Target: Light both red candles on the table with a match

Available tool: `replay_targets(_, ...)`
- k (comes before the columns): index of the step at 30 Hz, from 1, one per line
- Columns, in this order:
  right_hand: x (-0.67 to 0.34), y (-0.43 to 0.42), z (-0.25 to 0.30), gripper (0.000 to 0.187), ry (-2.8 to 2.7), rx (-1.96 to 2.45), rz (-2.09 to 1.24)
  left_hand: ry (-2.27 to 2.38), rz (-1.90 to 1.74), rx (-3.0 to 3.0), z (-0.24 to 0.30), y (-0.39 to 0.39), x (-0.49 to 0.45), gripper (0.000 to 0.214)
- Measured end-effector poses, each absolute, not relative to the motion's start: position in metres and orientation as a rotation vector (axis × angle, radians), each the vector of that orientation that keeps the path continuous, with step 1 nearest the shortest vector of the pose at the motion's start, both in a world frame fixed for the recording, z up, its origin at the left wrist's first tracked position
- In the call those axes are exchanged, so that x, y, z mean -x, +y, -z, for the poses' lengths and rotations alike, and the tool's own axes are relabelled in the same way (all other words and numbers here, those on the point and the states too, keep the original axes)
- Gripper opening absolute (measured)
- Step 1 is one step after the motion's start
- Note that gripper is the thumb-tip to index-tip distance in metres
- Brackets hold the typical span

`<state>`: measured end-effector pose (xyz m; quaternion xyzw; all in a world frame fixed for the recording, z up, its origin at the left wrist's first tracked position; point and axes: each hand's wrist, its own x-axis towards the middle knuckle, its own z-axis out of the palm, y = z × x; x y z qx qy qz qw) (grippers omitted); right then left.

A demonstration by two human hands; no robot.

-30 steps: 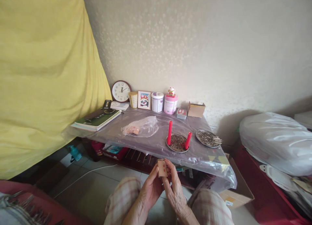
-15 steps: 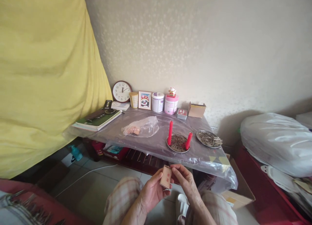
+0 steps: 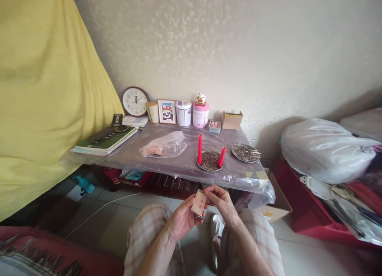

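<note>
My left hand (image 3: 182, 218) is closed round a small pale matchbox (image 3: 199, 203) with red marks on its face, held tilted above my knees, in front of the table edge. The thumb and fingers of my right hand (image 3: 219, 200) pinch together at the box's upper right corner. Whatever sits between those fingertips is too small to make out. Beyond my hands, a tall red candle (image 3: 199, 148) and a shorter, leaning red candle (image 3: 222, 156) stand on a round metal plate (image 3: 209, 169) strewn with dark bits. Another plate (image 3: 244, 160) to its right holds many matchsticks (image 3: 255, 153).
On the plastic-covered table (image 3: 119, 158) lie a clear bag (image 3: 171, 144) with pinkish boxes and a green book (image 3: 104, 140). A clock (image 3: 135, 101), tins and a small carton (image 3: 232, 120) line the wall. White bags (image 3: 325, 148) are piled at the right.
My view has turned a little right and down, so the table sits further left and higher. My hands stay together at the matchbox, with the right fingertips still at its upper corner.
</note>
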<state>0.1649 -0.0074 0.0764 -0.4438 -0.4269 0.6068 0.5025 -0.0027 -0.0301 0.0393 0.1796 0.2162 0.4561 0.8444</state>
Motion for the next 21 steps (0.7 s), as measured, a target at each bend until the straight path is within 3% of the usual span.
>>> replay_targets(21, -0.1657, -0.0003, -0.0685, 0.058, -1.045, 1.13, -1.375, 0.454, -0.922, -0.347, -0.0414, -0.0315, 0.005, 0.04)
